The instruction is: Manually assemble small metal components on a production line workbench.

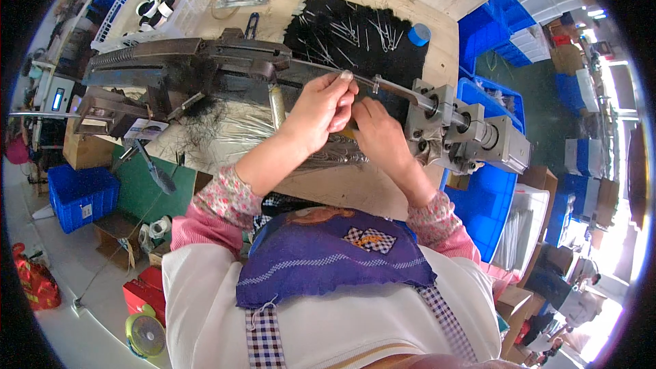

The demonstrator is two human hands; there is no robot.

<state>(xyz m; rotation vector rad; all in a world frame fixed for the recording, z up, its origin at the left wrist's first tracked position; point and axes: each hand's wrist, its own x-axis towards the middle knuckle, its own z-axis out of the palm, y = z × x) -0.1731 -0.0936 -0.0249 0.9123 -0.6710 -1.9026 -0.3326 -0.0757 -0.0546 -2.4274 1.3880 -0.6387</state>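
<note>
My left hand (pixel 321 109) is closed, with thumb and fingertip pinched at a thin metal rod (pixel 396 87). The rod runs from the dark metal machine (pixel 246 58) on the left to the grey clamp unit (pixel 437 113) on the right. Just right of it, my right hand (pixel 381 133) is closed, its fingertips bent in close to the left hand. Whatever lies in those fingers is hidden. Beneath the hands is a bundle of thin wires (pixel 338 150). More pale wires (pixel 246 130) and loose dark bristles (pixel 191 123) lie to the left.
Beyond the rod, a black mat (pixel 314 20) holds several looped wire pieces (pixel 386 33) and a blue round cap (pixel 419 34). A clear bin (pixel 195 7) of black-and-white rolls stands far left. Blue crates (pixel 478 212) flank the wooden table on the right.
</note>
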